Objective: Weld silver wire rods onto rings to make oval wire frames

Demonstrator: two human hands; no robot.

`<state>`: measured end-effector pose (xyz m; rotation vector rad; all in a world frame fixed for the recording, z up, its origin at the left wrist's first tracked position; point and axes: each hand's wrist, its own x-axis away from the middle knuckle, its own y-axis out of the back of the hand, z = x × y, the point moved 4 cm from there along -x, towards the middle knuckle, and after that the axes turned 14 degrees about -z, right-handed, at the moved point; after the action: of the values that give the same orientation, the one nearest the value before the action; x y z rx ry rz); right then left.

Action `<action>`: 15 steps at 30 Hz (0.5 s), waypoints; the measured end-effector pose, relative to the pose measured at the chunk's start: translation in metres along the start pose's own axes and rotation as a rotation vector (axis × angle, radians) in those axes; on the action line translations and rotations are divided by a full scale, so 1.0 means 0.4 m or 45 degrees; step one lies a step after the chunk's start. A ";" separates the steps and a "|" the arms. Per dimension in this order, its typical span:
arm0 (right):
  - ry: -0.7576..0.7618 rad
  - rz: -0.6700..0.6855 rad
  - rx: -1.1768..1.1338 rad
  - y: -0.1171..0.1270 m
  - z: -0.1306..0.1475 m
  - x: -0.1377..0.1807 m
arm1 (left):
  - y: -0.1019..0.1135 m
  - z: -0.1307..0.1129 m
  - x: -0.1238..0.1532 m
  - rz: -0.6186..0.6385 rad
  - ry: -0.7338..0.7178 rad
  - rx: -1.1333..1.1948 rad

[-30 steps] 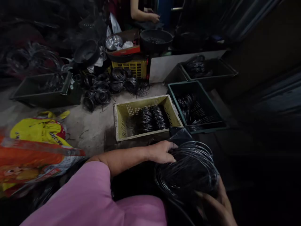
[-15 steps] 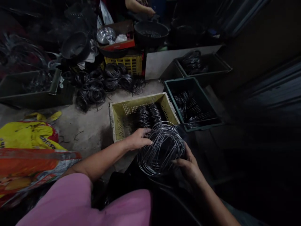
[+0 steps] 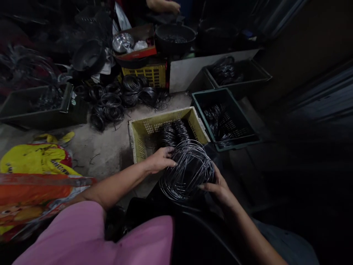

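A loose coil of shiny metal wire (image 3: 180, 184) is held over my lap, in front of the yellow crate. My left hand (image 3: 160, 160) grips its upper left edge, thumb on the near side and fingers partly hidden behind the strands. On the right edge, my right hand (image 3: 217, 184) has its thumb over the wire and its fingers around the outside. Just beyond the coil stands the yellow plastic crate (image 3: 157, 117), with tighter bundles of dark wire (image 3: 175, 132) inside it.
A green crate (image 3: 238, 146) with wire adjoins the yellow one on the right. Wire coils (image 3: 110, 106) lie on the floor. A grey bin (image 3: 44, 119) stands left, above bright plastic sacks (image 3: 33, 158). Another person's hand (image 3: 172, 7) is near a black basin (image 3: 176, 38).
The coil and both my hands have shifted slightly left and up in view. Both hands keep their hold. The other person's hand has moved a little.
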<state>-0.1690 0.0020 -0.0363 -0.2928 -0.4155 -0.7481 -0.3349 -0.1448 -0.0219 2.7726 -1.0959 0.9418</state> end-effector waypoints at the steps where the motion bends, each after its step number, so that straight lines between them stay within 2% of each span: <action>1: -0.006 -0.007 0.000 0.001 0.001 0.004 | -0.004 -0.002 -0.002 0.029 -0.002 0.000; 11: -0.077 0.000 -0.052 0.024 -0.015 0.026 | -0.037 -0.011 0.005 0.155 -0.022 -0.098; 15: -0.073 0.086 -0.148 0.030 -0.024 0.031 | -0.052 -0.018 0.016 0.134 -0.045 -0.145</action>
<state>-0.1500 -0.0006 -0.0405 -0.4364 -0.4150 -0.7000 -0.3223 -0.1315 -0.0084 2.6740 -1.2697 0.8139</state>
